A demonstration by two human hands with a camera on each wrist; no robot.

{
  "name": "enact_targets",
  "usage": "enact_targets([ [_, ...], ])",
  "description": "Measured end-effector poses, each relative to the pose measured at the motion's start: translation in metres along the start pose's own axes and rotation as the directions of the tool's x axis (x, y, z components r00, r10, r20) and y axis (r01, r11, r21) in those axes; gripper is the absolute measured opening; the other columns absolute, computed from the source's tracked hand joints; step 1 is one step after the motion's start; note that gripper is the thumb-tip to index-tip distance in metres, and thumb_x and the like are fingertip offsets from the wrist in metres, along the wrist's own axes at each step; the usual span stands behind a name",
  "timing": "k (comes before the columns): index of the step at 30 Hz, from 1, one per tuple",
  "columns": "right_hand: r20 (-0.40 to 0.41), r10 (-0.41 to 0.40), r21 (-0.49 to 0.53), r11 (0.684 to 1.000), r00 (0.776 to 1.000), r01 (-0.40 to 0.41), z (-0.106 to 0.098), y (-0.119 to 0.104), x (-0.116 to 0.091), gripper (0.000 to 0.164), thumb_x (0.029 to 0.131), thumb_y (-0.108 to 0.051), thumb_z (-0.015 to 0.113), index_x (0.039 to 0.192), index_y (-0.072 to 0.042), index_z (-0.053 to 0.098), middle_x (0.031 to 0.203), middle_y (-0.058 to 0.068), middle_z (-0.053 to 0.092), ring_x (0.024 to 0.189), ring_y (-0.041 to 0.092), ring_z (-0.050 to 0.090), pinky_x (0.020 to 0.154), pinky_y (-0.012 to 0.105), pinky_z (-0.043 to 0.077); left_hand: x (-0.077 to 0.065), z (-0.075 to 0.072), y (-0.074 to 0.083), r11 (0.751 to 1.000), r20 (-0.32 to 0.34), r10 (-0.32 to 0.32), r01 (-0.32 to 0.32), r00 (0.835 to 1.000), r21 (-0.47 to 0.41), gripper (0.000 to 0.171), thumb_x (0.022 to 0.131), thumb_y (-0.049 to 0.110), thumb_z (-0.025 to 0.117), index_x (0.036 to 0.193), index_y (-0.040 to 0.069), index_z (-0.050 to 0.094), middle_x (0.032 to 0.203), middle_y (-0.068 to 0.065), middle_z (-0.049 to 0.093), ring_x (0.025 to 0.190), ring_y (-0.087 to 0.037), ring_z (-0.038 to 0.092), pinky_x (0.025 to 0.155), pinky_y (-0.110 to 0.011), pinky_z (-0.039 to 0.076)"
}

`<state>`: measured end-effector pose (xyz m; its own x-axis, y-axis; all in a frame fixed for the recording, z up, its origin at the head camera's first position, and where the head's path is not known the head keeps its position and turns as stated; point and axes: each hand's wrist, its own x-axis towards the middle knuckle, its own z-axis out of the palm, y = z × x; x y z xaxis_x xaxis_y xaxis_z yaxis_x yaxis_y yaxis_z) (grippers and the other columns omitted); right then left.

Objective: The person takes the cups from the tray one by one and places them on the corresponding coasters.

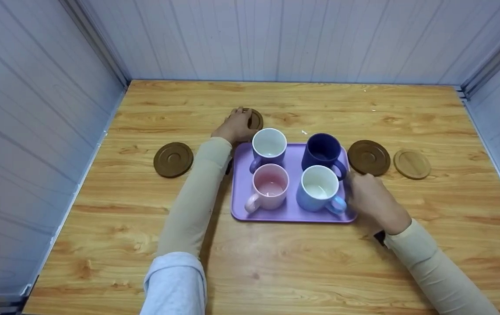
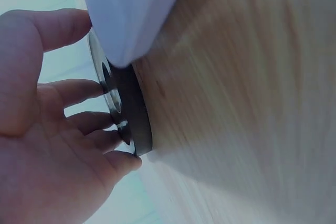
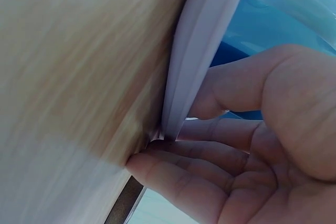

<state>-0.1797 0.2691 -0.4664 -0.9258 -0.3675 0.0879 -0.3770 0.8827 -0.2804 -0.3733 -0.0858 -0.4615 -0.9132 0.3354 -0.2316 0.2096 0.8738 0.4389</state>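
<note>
A purple tray (image 1: pixel 294 214) carries several mugs: a white-rimmed mug (image 1: pixel 269 144) at back left, a navy mug (image 1: pixel 322 146), a pink mug (image 1: pixel 270 188) and a light blue mug (image 1: pixel 313 199). My left hand (image 1: pixel 234 126) reaches past the tray's back left corner, its spread fingertips touching a dark brown coaster (image 1: pixel 256 120). In the left wrist view, that coaster (image 2: pixel 137 114) lies flat on the table, partly hidden by the tray corner (image 2: pixel 126 19). My right hand (image 1: pixel 375 199) grips the tray's right rim (image 3: pixel 191 56), thumb above and fingers at its underside.
Another dark brown coaster (image 1: pixel 173 159) lies left of the left forearm. Right of the tray are a brown coaster (image 1: pixel 369 157), close to its edge, and a lighter wooden coaster (image 1: pixel 412 164). White panels (image 1: pixel 276 39) enclose the wooden table (image 1: pixel 276 267) at the back and sides.
</note>
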Motion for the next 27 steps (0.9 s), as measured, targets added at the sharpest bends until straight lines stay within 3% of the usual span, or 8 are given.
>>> enact_targets([
  [9,-0.025,-0.018,-0.013,1.0,1.0,0.018,0.001,0.0,-0.001,0.007,0.078,0.001,0.068,0.081,0.001,0.062,0.068,0.013,0.06,0.065,0.043,0.066,0.058,0.062,0.052,0.009,0.004,0.002,0.997,-0.008,0.075,-0.075,0.997,0.012,0.093,0.096,0.055,0.062,0.162,0.0,0.027,0.168,-0.029,0.017,0.158,-0.042,0.01,0.127,-0.057,0.016],
  [17,-0.026,-0.016,-0.011,1.0,1.0,0.016,0.0,-0.001,-0.001,0.006,0.079,0.001,0.069,0.081,0.001,0.064,0.069,0.014,0.061,0.064,0.042,0.066,0.057,0.061,0.052,0.017,0.007,-0.001,0.993,-0.021,0.12,-0.12,0.993,-0.012,0.094,0.095,0.052,0.065,0.162,-0.002,0.026,0.168,-0.026,0.02,0.158,-0.039,0.013,0.128,-0.047,0.017],
  [27,-0.025,-0.011,-0.01,1.0,1.0,0.011,0.002,0.0,-0.001,0.005,0.079,0.001,0.068,0.08,0.0,0.063,0.068,0.013,0.061,0.063,0.042,0.066,0.056,0.061,0.052,0.02,0.006,0.001,0.988,0.009,0.152,-0.152,0.988,-0.031,0.1,0.093,0.05,0.07,0.162,-0.005,0.021,0.17,-0.023,0.018,0.159,-0.036,0.013,0.128,-0.041,0.017],
])
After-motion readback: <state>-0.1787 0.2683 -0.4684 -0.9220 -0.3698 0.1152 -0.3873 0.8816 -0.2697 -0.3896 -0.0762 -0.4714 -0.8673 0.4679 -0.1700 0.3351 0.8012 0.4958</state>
